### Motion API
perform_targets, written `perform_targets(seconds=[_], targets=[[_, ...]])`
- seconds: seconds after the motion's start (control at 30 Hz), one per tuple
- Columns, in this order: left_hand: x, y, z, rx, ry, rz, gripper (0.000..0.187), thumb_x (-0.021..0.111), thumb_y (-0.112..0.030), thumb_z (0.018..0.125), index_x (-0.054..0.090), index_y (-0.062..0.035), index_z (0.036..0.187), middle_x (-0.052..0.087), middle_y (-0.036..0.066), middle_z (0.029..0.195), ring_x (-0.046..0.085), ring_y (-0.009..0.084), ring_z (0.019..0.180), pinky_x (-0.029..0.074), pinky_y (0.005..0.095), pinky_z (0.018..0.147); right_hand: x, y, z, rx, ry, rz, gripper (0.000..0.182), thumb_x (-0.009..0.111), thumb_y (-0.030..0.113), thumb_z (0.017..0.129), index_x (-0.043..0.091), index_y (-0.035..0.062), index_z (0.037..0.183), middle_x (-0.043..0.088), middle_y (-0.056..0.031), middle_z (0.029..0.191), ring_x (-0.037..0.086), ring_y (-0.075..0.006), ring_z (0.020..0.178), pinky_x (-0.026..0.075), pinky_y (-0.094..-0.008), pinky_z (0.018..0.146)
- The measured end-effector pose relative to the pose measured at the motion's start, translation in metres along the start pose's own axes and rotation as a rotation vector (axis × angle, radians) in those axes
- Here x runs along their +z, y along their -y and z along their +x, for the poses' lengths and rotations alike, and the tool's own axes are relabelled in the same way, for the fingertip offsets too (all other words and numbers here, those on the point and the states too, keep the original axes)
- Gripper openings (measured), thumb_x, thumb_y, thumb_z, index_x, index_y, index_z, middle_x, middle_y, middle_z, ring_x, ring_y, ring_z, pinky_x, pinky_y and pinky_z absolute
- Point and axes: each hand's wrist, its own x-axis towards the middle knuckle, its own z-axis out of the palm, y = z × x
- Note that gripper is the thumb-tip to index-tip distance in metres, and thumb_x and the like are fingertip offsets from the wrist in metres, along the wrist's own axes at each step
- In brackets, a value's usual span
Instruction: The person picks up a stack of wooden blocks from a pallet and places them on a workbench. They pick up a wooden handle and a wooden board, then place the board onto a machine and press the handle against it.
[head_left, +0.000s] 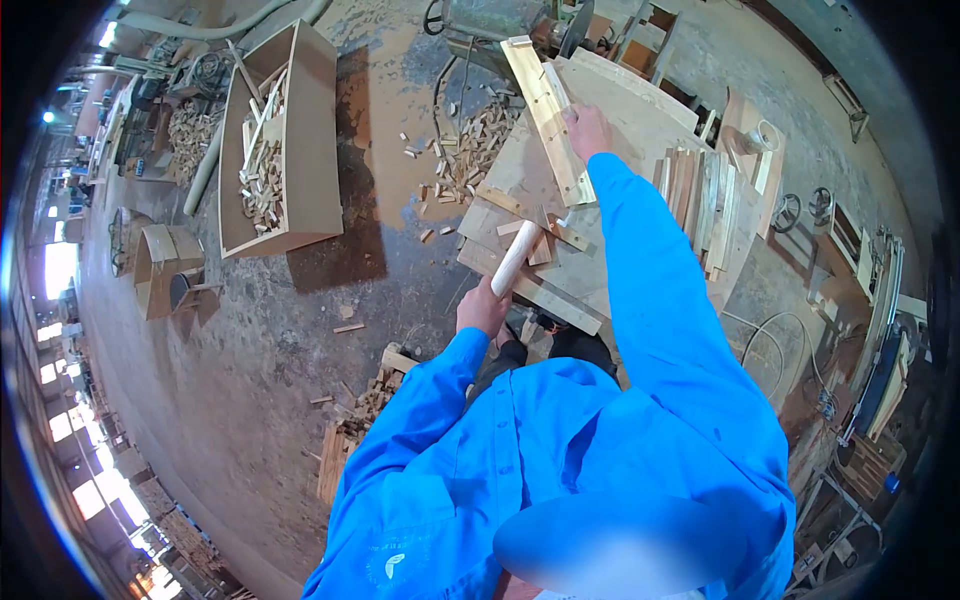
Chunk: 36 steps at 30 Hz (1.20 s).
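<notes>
My left hand (482,308) is closed around the lower end of a pale, rounded wooden stick (514,256), which points up over the near edge of the worktable (640,110). Stretched far forward, my right hand (587,132) has its fingers closed on a narrow wooden strip (556,86). That strip lies along a wider pale board (537,98) with several dark marks on it. Between my hands, a few short wood pieces (567,234) rest on the table near the stick's tip.
Several wooden strips (700,200) lie side by side at the table's right. A machine (500,20) stands beyond the table. Wood offcuts (480,150) are heaped on the floor to its left. Farther left is a large wooden box (312,150) holding more offcuts.
</notes>
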Motion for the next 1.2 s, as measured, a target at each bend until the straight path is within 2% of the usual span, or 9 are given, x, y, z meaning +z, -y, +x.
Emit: perform_targets(seconds=[0.33,0.4,0.53,0.63,0.7,0.9,0.93,1.0,1.2], targets=[[0.005,-0.021,0.025,-0.001,-0.031,0.009,0.041,0.072,-0.037,0.094,0.067,-0.0051,0.119,0.075,0.027,0.103,0.072,0.0471,0.099,0.056,0.0578,0.087,-0.002,-0.014,0.030,-0.015,0.008,0.018,0.028,0.068,0.030,0.099,0.076,0.0065,0.112,0.071,-0.0220,0.115,0.067,-0.0411,0.112,0.054,-0.0528,0.097],[0.006,-0.028,0.033,0.006,-0.045,0.009,0.041,0.072,-0.038,0.094,0.067,-0.0049,0.118,0.075,0.027,0.103,0.072,0.0471,0.099,0.056,0.0577,0.087,-0.005,-0.018,0.038,-0.020,0.009,-0.025,0.035,0.065,0.034,0.102,0.075,0.0069,0.122,0.070,-0.0202,0.119,0.066,-0.0400,0.115,0.053,-0.0523,0.099],[0.004,-0.045,0.047,0.013,-0.047,0.022,0.041,0.073,-0.039,0.094,0.068,-0.0045,0.117,0.075,0.027,0.102,0.072,0.0472,0.099,0.056,0.0570,0.086,-0.010,-0.028,0.056,-0.009,0.065,-0.005,0.035,0.065,0.034,0.102,0.075,0.0065,0.121,0.070,-0.0207,0.119,0.066,-0.0399,0.116,0.052,-0.0522,0.100],[0.006,-0.051,0.055,0.033,-0.067,0.023,0.041,0.073,-0.039,0.095,0.068,-0.0039,0.115,0.075,0.027,0.102,0.072,0.0469,0.099,0.056,0.0566,0.086,-0.011,-0.034,0.067,-0.034,0.039,0.012,0.035,0.065,0.034,0.101,0.075,0.0063,0.120,0.069,-0.0213,0.120,0.065,-0.0400,0.117,0.052,-0.0520,0.100],[0.010,-0.050,0.060,0.039,-0.076,0.019,0.042,0.074,-0.040,0.094,0.068,-0.0039,0.115,0.075,0.027,0.102,0.072,0.0468,0.099,0.057,0.0564,0.086,-0.011,-0.035,0.069,-0.058,-0.025,0.013,0.028,0.070,0.030,0.098,0.077,0.0033,0.104,0.071,-0.0247,0.113,0.069,-0.0421,0.109,0.055,-0.0542,0.096],[0.011,-0.054,0.064,0.054,-0.094,0.012,0.044,0.074,-0.041,0.093,0.068,-0.0038,0.115,0.075,0.027,0.105,0.071,0.0473,0.103,0.056,0.0562,0.089,-0.018,-0.049,0.062,-0.168,-0.085,0.030,0.032,0.065,0.032,0.100,0.076,0.0028,0.109,0.071,-0.0253,0.114,0.067,-0.0438,0.112,0.054,-0.0553,0.097],[0.011,-0.054,0.064,0.073,-0.096,0.018,0.044,0.074,-0.041,0.093,0.068,-0.0038,0.115,0.075,0.027,0.107,0.070,0.0477,0.104,0.055,0.0563,0.090,-0.021,-0.050,0.061,-0.167,-0.084,0.027,0.032,0.065,0.032,0.100,0.076,0.0028,0.109,0.071,-0.0253,0.114,0.067,-0.0438,0.112,0.054,-0.0553,0.097],[0.012,-0.052,0.063,0.072,-0.085,0.027,0.046,0.074,-0.044,0.093,0.067,-0.0028,0.114,0.074,0.027,0.106,0.070,0.0484,0.102,0.055,0.0570,0.089,-0.025,-0.055,0.059,0.037,-0.010,0.176,0.034,0.064,0.033,0.100,0.076,0.0031,0.113,0.070,-0.0254,0.115,0.065,-0.0441,0.115,0.053,-0.0542,0.100],[0.008,-0.051,0.056,0.009,-0.059,0.028,0.048,0.071,-0.047,0.092,0.068,-0.0039,0.114,0.074,0.027,0.108,0.070,0.0476,0.105,0.055,0.0560,0.091,-0.044,-0.074,0.033,0.014,-0.112,0.151,0.034,0.066,0.032,0.099,0.076,0.0055,0.119,0.070,-0.0238,0.115,0.065,-0.0429,0.113,0.053,-0.0517,0.099]])
